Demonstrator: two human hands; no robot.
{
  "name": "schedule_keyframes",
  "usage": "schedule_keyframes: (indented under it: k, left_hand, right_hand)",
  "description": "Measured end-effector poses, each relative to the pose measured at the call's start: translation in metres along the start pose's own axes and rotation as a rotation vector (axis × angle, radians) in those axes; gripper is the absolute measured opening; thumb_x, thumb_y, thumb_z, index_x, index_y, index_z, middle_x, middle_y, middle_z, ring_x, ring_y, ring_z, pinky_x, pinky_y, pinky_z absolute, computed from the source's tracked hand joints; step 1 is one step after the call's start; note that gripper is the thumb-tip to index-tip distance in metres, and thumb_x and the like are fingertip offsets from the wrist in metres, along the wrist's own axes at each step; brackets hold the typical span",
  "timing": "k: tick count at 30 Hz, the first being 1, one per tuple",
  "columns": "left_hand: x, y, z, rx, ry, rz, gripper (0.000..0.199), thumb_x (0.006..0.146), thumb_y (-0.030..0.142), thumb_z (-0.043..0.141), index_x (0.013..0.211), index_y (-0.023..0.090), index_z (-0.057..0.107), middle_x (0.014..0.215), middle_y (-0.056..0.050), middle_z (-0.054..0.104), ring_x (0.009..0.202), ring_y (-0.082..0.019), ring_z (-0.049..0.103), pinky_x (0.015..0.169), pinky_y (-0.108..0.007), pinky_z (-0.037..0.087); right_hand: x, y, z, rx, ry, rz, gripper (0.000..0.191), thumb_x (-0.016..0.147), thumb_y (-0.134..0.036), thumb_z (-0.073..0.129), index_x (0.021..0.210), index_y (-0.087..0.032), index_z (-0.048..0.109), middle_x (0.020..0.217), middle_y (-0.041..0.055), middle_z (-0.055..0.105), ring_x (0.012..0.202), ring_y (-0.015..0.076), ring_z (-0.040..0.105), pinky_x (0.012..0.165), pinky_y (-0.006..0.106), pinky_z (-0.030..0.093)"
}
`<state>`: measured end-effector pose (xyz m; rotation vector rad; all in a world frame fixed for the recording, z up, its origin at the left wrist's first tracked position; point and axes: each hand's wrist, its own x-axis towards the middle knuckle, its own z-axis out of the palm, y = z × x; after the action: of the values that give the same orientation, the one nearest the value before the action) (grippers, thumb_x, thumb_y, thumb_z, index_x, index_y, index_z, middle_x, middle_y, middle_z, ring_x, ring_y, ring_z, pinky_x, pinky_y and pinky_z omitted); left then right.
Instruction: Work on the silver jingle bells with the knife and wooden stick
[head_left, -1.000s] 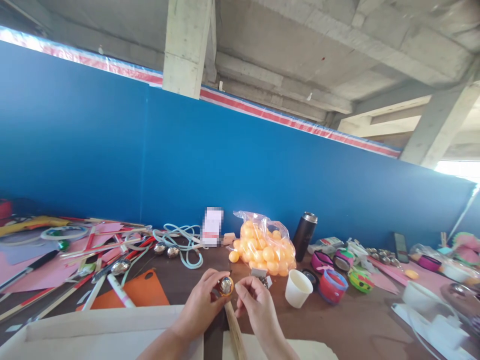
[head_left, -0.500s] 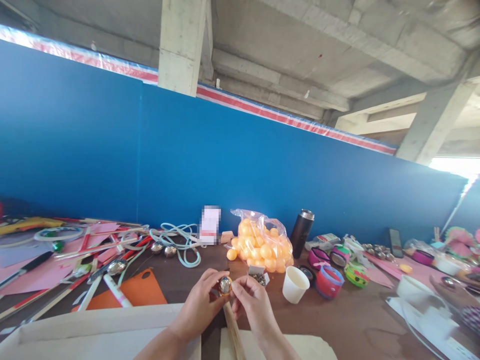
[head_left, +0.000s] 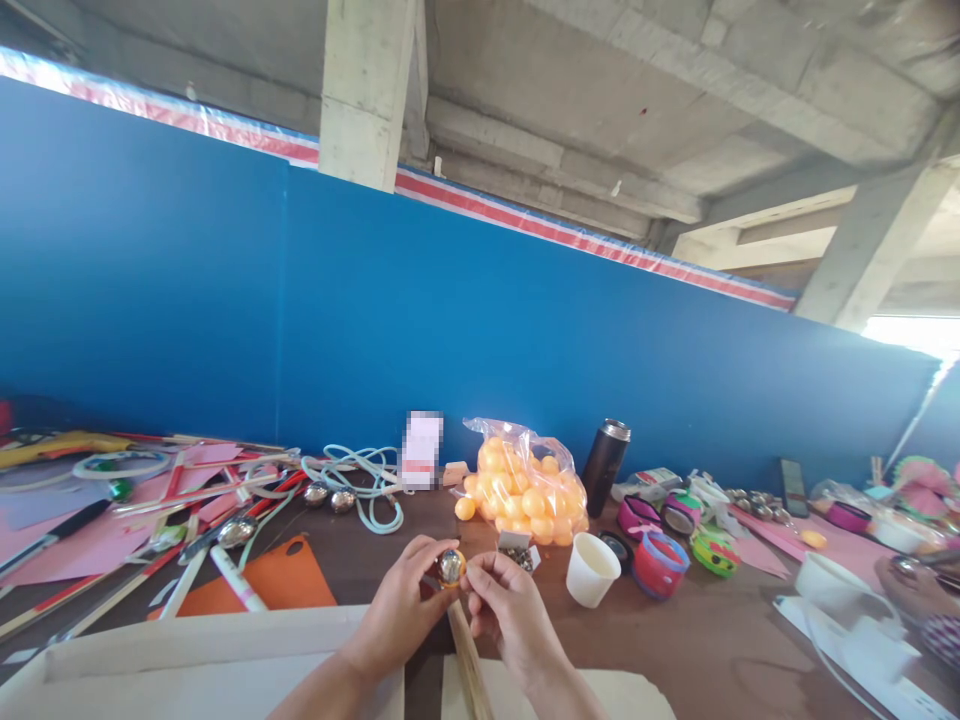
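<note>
Now brings the fingertips of the right hand (head_left: 517, 615) up to the orange edge around a shiny metal ball (head_left: 451, 567), closing the slight gap visible a second ago. Holds the ball in the left hand (head_left: 394, 610), thumb and fingers curled around its sides. Bends the right thumb and forefinger close together at that edge; cannot tell whether fully closed or pinching anything. Seems to steady with the left while working with the right, both now meeting at the ball. Keeps the ball over the upper end of a wooden strip (head_left: 469, 665), contact unclear, near a small box (head_left: 514, 540) and in front of a bag of orange balls (head_left: 525, 500), with a white paper cup (head_left: 592, 572) beyond the right hand.
</note>
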<state>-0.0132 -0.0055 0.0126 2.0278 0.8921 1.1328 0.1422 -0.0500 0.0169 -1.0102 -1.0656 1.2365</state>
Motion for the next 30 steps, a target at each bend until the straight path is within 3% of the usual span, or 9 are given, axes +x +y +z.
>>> schedule_keyframes:
  k: [6,30]
  left_hand:
    - [-0.0011,0.0041,-0.0002,-0.014,-0.006,0.001,0.037,0.072,0.023,0.061,0.109,0.026,0.057,0.103,-0.003,0.057,0.089,-0.013,0.057,0.084,-0.025,0.046]
    - [-0.0014,0.0088,0.0000,-0.038,-0.032,0.005,0.032,0.073,0.026,0.059,0.105,0.023,0.059,0.101,-0.005,0.058,0.091,-0.015,0.056,0.084,-0.026,0.046]
  right_hand:
    - [-0.0007,-0.0034,0.0002,0.076,-0.012,0.032,0.024,0.073,-0.036,0.069,0.076,-0.015,0.058,0.063,-0.0031,0.057,0.041,0.0022,0.039,0.036,0.013,0.038]
    - [-0.0029,-0.0076,0.0010,0.129,-0.043,0.042,0.025,0.073,-0.036,0.070,0.069,-0.014,0.058,0.052,-0.0054,0.052,0.039,0.0024,0.039,0.039,0.014,0.035]
